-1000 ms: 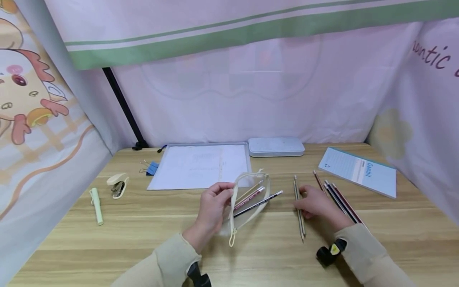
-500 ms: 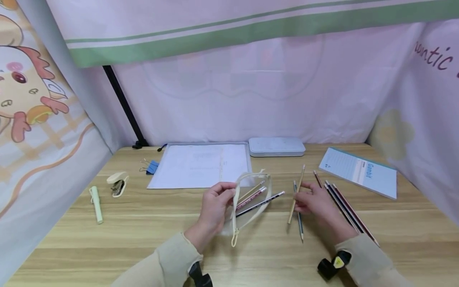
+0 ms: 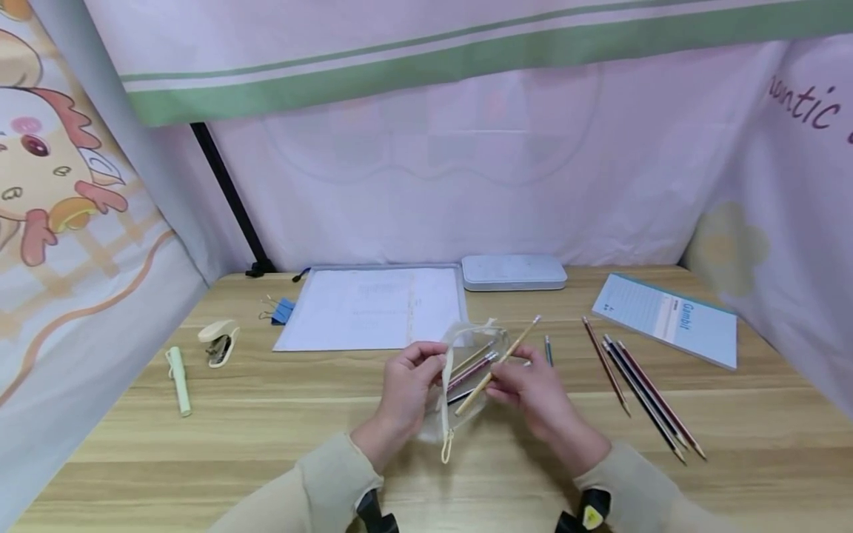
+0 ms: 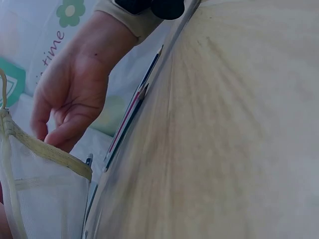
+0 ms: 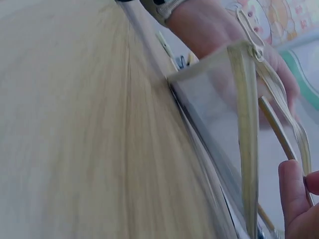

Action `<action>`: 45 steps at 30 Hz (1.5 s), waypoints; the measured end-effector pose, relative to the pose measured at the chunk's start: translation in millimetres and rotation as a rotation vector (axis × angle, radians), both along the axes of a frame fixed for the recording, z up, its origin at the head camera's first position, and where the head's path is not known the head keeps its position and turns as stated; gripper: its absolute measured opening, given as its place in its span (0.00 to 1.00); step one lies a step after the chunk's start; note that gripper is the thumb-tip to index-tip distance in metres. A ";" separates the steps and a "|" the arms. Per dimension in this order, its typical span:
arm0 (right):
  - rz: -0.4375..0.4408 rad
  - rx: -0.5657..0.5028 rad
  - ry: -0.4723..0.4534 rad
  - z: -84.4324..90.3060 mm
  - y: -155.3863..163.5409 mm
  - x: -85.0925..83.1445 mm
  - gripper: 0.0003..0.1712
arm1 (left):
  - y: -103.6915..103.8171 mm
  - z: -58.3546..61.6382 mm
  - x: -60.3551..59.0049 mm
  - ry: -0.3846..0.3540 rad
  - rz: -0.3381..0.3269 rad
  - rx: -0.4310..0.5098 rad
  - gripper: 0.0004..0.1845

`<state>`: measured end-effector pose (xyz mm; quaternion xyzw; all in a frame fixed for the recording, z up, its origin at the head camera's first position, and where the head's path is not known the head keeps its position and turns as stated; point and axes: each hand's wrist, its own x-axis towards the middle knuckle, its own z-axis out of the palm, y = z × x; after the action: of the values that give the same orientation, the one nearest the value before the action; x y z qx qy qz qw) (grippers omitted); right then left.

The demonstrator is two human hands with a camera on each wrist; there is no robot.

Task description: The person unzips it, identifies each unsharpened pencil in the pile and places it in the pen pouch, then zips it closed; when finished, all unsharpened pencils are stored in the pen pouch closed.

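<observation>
My left hand (image 3: 406, 385) grips the cream zip edge of a see-through mesh pouch (image 3: 433, 427), whose mouth gapes toward the right. Several pencils (image 3: 472, 369) lie inside, their ends showing at the opening. Between right thumb and fingers, my right hand (image 3: 540, 400) pinches a plain yellow pencil (image 3: 517, 343), slanted across the pouch mouth with its lower end over the opening. In the right wrist view the yellow pencil (image 5: 275, 123) overlaps the zip edge. Behind the right hand a dark green pencil (image 3: 549, 351) lies on the table, mostly hidden.
Several pencils (image 3: 645, 392) lie at the right, below a blue notepad (image 3: 666, 318). At the back are a papered clipboard (image 3: 373, 311) and a pale case (image 3: 513, 274). A blue binder clip (image 3: 283, 312), a stapler (image 3: 219, 343) and a green pen (image 3: 178, 381) lie left.
My right hand picked the yellow pencil up from beside the dark green one and carried it left to the pouch mouth. The left hand and pouch shifted slightly right.
</observation>
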<state>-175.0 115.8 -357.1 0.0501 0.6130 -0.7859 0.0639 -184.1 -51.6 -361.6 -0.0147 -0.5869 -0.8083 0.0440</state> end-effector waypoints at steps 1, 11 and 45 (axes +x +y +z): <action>0.009 0.002 -0.004 0.2 -4.2 0.8 0.28 | 0.9 -0.3 0.1 0.004 0.001 -0.003 0.13; 0.036 0.022 -0.030 0.4 -26.3 6.3 0.23 | 5.9 -0.4 1.0 0.025 0.042 -0.018 0.11; 0.166 0.245 0.117 24.1 4.7 17.9 0.21 | 2.9 11.4 -7.5 -0.037 0.053 0.182 0.08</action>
<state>-157.1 120.5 -333.0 -0.0391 0.7090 -0.6988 0.0865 -191.6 -48.7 -350.2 0.0199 -0.5120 -0.8570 0.0556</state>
